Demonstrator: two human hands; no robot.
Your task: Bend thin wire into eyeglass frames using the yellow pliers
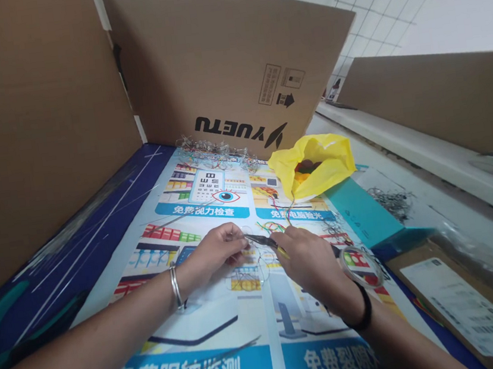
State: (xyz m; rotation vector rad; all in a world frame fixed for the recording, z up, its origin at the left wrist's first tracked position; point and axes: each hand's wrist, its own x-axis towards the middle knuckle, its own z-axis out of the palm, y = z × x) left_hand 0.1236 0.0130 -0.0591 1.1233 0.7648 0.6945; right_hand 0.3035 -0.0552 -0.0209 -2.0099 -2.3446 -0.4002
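Around the handles of long-nose pliers (261, 240) my right hand (312, 260) is closed. The dark jaws point left and reach the fingertips of my left hand (218, 249), which are pinched together. Fine wire (261, 261) loops down between the two hands and seems to run into the left fingers; the exact spot is too small to make out. Beyond the pliers lie thin red, green and yellow strands (272, 226). A clear round spool or dish (361, 266) sits beside my right wrist.
A yellow bag (340, 161) with dark and orange pieces inside stands open at the back. Tangled wire shapes (220, 152) lie along the cardboard wall (213, 63). To the right are a teal folder (362, 212), dark wire scraps (390, 203) and a labelled package (468, 307). Loose wires (226, 354) lie in front.
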